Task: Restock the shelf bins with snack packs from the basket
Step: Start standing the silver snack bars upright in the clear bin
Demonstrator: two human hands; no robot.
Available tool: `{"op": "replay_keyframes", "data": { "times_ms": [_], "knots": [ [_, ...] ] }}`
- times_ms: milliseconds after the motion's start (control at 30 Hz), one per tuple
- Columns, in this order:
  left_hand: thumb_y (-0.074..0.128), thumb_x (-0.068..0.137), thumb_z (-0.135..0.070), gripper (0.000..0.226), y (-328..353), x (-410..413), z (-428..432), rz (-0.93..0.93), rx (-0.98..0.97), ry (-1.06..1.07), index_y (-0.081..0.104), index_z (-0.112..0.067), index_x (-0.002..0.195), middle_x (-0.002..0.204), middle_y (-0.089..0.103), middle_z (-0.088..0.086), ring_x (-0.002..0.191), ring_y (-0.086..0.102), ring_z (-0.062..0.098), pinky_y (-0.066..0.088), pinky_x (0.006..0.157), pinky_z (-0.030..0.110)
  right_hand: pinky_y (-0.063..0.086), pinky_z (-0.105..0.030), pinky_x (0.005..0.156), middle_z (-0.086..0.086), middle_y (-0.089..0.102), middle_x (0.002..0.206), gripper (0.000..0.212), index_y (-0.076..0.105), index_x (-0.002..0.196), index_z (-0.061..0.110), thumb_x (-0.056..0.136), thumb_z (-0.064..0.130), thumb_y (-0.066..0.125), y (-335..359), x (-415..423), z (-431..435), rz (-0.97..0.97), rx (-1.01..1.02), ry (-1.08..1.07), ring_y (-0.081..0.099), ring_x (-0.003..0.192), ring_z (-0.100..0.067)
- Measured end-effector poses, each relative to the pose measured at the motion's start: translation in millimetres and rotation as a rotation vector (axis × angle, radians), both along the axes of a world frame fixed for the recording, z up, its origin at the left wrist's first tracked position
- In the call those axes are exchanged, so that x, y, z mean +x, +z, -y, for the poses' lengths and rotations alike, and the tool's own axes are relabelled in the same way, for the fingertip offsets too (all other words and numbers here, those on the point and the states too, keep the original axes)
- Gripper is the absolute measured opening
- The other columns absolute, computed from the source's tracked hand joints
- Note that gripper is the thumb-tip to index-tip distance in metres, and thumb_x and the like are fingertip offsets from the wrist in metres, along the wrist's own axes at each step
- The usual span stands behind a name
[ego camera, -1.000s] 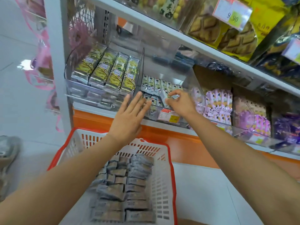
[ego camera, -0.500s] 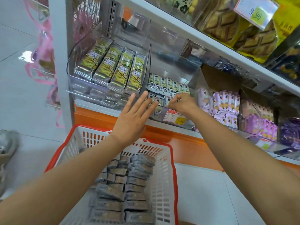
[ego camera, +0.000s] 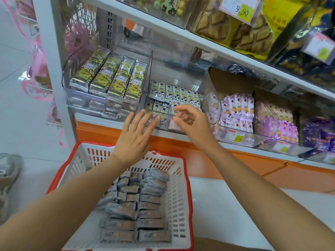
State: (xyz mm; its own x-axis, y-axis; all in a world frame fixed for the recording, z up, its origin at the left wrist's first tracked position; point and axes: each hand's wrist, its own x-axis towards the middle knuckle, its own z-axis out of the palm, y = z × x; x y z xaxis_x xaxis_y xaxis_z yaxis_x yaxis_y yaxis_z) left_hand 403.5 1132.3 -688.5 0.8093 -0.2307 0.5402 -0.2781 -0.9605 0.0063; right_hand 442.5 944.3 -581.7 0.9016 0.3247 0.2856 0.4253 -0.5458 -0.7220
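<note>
A white basket with a red rim [ego camera: 181,180] stands on the floor below the shelf, with several grey snack packs [ego camera: 137,205] stacked inside. The middle clear shelf bin [ego camera: 208,82] holds rows of small cream packs with a cartoon figure [ego camera: 174,93]. My left hand [ego camera: 134,134] hovers flat, fingers straight and spread, against the bin's front wall. My right hand [ego camera: 192,124] is at the bin's front edge with fingers loosely curled and nothing in them. One silver-edged pack [ego camera: 171,106] stands just in front of its fingertips.
The left bin holds long yellow-green packs [ego camera: 112,77]. Purple packs [ego camera: 237,109] fill the bins to the right. A white upper shelf [ego camera: 199,38] with waffle bags overhangs the bins. Someone's shoe [ego camera: 7,174] is on the floor at the left.
My right hand pinched a small pack over the middle bin, lowered it in and now holds nothing. My left hand stayed flat at the bin's front.
</note>
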Motion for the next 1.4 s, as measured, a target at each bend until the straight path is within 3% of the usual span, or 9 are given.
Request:
{"op": "replay_keyframes", "data": {
  "times_ms": [167, 300, 367, 533, 833, 1000, 1167, 1333, 1400],
  "knots": [
    [0.071, 0.068, -0.024, 0.063, -25.1, -11.9, -7.6, -0.105, 0.073, -0.062, 0.055, -0.008, 0.127, 0.119, 0.056, 0.015, 0.113, 0.047, 0.034, 0.031, 0.100, 0.047, 0.045, -0.014, 0.067, 0.003, 0.065, 0.088, 0.020, 0.070, 0.105, 0.020, 0.089, 0.008, 0.066, -61.8, -34.3, -1.5, -0.074, -0.102, 0.083, 0.058, 0.075, -0.007],
    [0.069, 0.073, -0.032, 0.064, -56.8, -12.4, -19.5, -0.367, 0.151, -0.005, 0.053, -0.014, 0.132, 0.125, 0.054, 0.010, 0.120, 0.047, 0.031, 0.033, 0.104, 0.047, 0.052, -0.023, 0.070, 0.005, 0.063, 0.092, 0.023, 0.068, 0.107, 0.024, 0.089, 0.011, 0.065, -130.2, -42.5, 6.4, -0.243, -0.242, 0.026, 0.058, 0.073, -0.004],
    [0.071, 0.075, -0.036, 0.072, -69.0, -12.8, -25.6, -0.480, 0.167, 0.063, 0.046, -0.015, 0.139, 0.133, 0.050, 0.009, 0.128, 0.042, 0.031, 0.031, 0.108, 0.048, 0.052, -0.024, 0.076, 0.005, 0.062, 0.096, 0.025, 0.066, 0.112, 0.023, 0.089, 0.012, 0.064, -158.9, -44.5, 9.6, -0.347, -0.296, -0.017, 0.059, 0.079, -0.003],
    [0.047, 0.095, -0.043, 0.081, -98.3, -12.5, -41.1, -0.651, 0.228, 0.152, 0.004, -0.013, 0.156, 0.160, 0.015, 0.009, 0.150, 0.007, 0.029, 0.000, 0.121, 0.048, 0.049, -0.028, 0.089, 0.002, 0.061, 0.118, 0.028, 0.062, 0.119, 0.019, 0.091, 0.015, 0.062, -212.3, -41.6, 12.6, -0.490, -0.434, -0.045, 0.060, 0.101, -0.014],
    [0.070, 0.074, -0.029, 0.078, -138.2, -8.4, -45.7, -0.570, 0.126, 0.141, 0.044, -0.006, 0.143, 0.140, 0.049, 0.020, 0.131, 0.043, 0.042, 0.026, 0.114, 0.057, 0.048, -0.026, 0.078, -0.001, 0.062, 0.108, 0.016, 0.065, 0.104, 0.011, 0.089, 0.008, 0.064, -275.9, -33.9, 6.4, -0.370, -0.545, 0.027, 0.060, 0.096, -0.018],
    [0.070, 0.073, -0.027, 0.076, -150.7, -7.4, -45.8, -0.507, 0.090, 0.128, 0.046, -0.005, 0.141, 0.137, 0.051, 0.019, 0.129, 0.043, 0.043, 0.027, 0.113, 0.057, 0.052, -0.034, 0.091, -0.005, 0.062, 0.120, 0.042, 0.062, 0.120, 0.015, 0.081, 0.001, 0.068, -308.1, -30.3, -1.0, -0.328, -0.727, 0.073, 0.058, 0.112, -0.023],
    [0.063, 0.074, -0.027, 0.072, -154.7, -6.2, -46.5, -0.466, 0.074, 0.128, 0.047, -0.005, 0.141, 0.138, 0.051, 0.020, 0.129, 0.043, 0.044, 0.018, 0.113, 0.054, 0.054, -0.037, 0.076, -0.009, 0.057, 0.115, 0.056, 0.059, 0.119, 0.012, 0.069, -0.008, 0.072, -313.6, -29.1, -7.1, -0.227, -0.922, 0.085, 0.058, 0.105, -0.028],
    [0.061, 0.075, -0.027, 0.071, -152.2, -7.1, -44.9, -0.510, 0.063, 0.134, 0.046, -0.006, 0.142, 0.139, 0.050, 0.019, 0.131, 0.042, 0.043, 0.023, 0.114, 0.056, 0.052, -0.036, 0.059, -0.012, 0.060, 0.096, 0.069, 0.063, 0.099, 0.009, 0.036, -0.008, 0.086, -319.0, -30.8, -0.8, -0.151, -1.008, 0.106, 0.060, 0.088, -0.030],
    [0.063, 0.075, -0.027, 0.070, -149.5, -7.6, -44.4, -0.524, 0.054, 0.137, 0.047, -0.006, 0.140, 0.138, 0.051, 0.018, 0.130, 0.043, 0.043, 0.026, 0.113, 0.057, 0.053, -0.035, 0.058, -0.011, 0.061, 0.096, 0.066, 0.064, 0.097, 0.010, 0.037, -0.005, 0.087, -319.6, -33.0, 1.7, -0.127, -1.008, 0.127, 0.060, 0.087, -0.029]
  ]
}}
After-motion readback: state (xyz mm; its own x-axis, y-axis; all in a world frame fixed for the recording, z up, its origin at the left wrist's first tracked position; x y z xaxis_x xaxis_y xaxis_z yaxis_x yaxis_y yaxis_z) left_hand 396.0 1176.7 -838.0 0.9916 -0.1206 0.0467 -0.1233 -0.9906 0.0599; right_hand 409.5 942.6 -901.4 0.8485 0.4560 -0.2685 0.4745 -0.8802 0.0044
